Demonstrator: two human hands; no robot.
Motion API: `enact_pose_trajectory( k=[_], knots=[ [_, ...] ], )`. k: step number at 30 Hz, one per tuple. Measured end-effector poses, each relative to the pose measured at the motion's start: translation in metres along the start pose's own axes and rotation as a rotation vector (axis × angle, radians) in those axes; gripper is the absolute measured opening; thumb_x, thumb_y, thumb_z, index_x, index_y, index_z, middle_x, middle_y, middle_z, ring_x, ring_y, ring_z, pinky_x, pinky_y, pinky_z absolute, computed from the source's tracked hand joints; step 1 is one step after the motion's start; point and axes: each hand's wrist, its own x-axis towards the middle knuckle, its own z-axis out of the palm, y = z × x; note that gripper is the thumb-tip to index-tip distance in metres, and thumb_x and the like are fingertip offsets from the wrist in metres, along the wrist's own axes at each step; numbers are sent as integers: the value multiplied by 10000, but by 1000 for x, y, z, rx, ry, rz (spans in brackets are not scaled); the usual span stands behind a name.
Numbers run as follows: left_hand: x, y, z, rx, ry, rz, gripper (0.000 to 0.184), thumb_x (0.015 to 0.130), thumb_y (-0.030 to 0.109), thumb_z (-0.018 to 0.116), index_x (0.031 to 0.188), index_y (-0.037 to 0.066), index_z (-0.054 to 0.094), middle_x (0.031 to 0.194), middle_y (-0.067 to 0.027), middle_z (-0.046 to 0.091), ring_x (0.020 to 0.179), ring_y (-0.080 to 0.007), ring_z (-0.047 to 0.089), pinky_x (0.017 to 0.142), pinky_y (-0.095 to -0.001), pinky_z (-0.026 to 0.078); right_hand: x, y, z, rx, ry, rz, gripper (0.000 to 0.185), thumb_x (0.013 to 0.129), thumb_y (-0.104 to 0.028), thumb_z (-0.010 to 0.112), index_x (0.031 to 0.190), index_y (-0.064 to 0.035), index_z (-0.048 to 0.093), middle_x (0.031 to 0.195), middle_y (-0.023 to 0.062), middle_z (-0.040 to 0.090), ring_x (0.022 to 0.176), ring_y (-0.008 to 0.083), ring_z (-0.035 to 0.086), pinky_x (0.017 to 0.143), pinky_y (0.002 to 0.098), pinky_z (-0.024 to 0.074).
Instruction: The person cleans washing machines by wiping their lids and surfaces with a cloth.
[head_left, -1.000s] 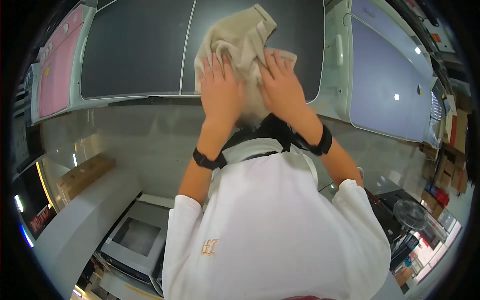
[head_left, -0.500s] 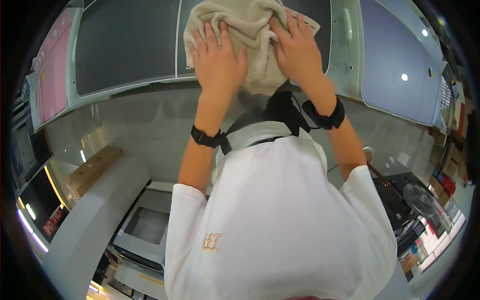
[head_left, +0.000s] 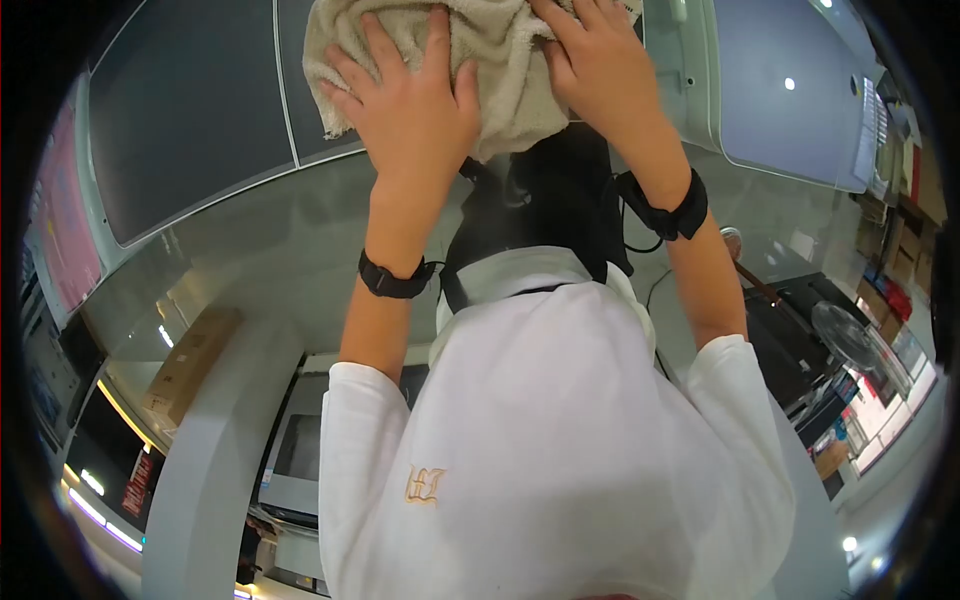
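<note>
A beige towel [head_left: 505,70] lies rumpled on the dark table top [head_left: 190,100], partly cut off by the upper edge of the view. My left hand [head_left: 415,110] rests flat on the towel's left part with its fingers spread. On the right part of the towel lies my right hand [head_left: 605,75], its fingers stretched out and some fingertips near the top edge of the view. The towel's lower edge hangs at the table's front edge between my wrists. Both wrists wear black bands.
A purple panel [head_left: 790,90] in a pale frame stands at the right, a pink panel [head_left: 68,220] at the far left. Lower down are a cardboard box [head_left: 190,365] on a ledge, a grey machine [head_left: 295,450], and a clear round object [head_left: 845,335] over black equipment.
The view has shifted, and the towel and both hands now sit higher in it. The towel looks more spread out, and the fingers of my left hand are wider apart.
</note>
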Motion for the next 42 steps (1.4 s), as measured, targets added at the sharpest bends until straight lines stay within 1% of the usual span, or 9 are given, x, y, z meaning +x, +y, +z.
enact_pose_trajectory(
  k=[12,15,19,22,26,30,31,38,42],
  knots=[
    [1,-3,3,-33,-34,-10,570,999,494,597,1549,355,544,1628,-298,364,1421,-683,317,1118,-801,267,2,2,-3,35,-13,14,495,956,-165,651,1439,-60,623,1509,308,524,1376,492,517,1173,512,418],
    [-6,-1,-1,-89,-47,-36,583,984,473,625,1548,355,542,1626,-298,369,1456,-657,283,1144,-785,238,-2,9,1,84,20,-20,581,862,-93,681,1434,-183,640,1532,180,539,1373,435,543,1128,497,462],
    [-22,-7,-15,-134,-104,-13,610,975,496,634,1563,387,514,1641,-301,339,1466,-661,258,1134,-805,229,-22,32,-2,63,-85,-72,608,937,-71,626,1525,-210,570,1637,164,446,1478,430,448,1192,509,410],
    [-20,-14,-26,-150,-201,15,649,960,524,650,1577,410,483,1670,-281,304,1468,-673,242,1110,-830,243,-12,62,-5,65,-98,-131,587,899,-89,644,1473,-206,615,1574,156,513,1422,435,497,1148,527,452],
    [29,-35,-12,-57,-237,85,635,990,612,586,1592,502,415,1713,-221,281,1461,-689,260,1056,-863,287,49,70,-6,21,-84,-109,470,992,-187,601,1444,-56,619,1525,304,513,1396,488,504,1182,519,408],
    [79,-38,-3,-38,-305,46,683,957,628,611,1595,489,411,1744,-198,222,1475,-702,215,1050,-882,285,77,55,2,47,-260,-253,456,1025,-204,533,1445,-47,614,1491,299,552,1428,491,473,1220,508,361],
    [78,-38,2,-83,-335,22,717,935,605,650,1598,459,421,1751,-194,199,1476,-707,203,1045,-897,267,69,54,20,-11,-312,-247,485,936,-135,627,1416,-207,645,1565,155,516,1453,439,460,1146,520,459],
    [34,-47,-36,-137,-482,182,750,916,574,699,1599,487,401,1754,-181,186,1516,-687,91,1041,-911,245,14,77,-17,65,-285,-304,570,950,-102,589,1498,-260,584,1623,133,475,1482,476,418,1206,535,389],
    [97,-56,-14,-50,-517,178,761,958,618,619,1642,409,357,1718,-256,239,1511,-636,236,1092,-867,251,88,124,21,45,-153,-328,588,955,-87,549,1513,-270,583,1600,110,500,1433,450,472,1190,505,407]
  ],
)
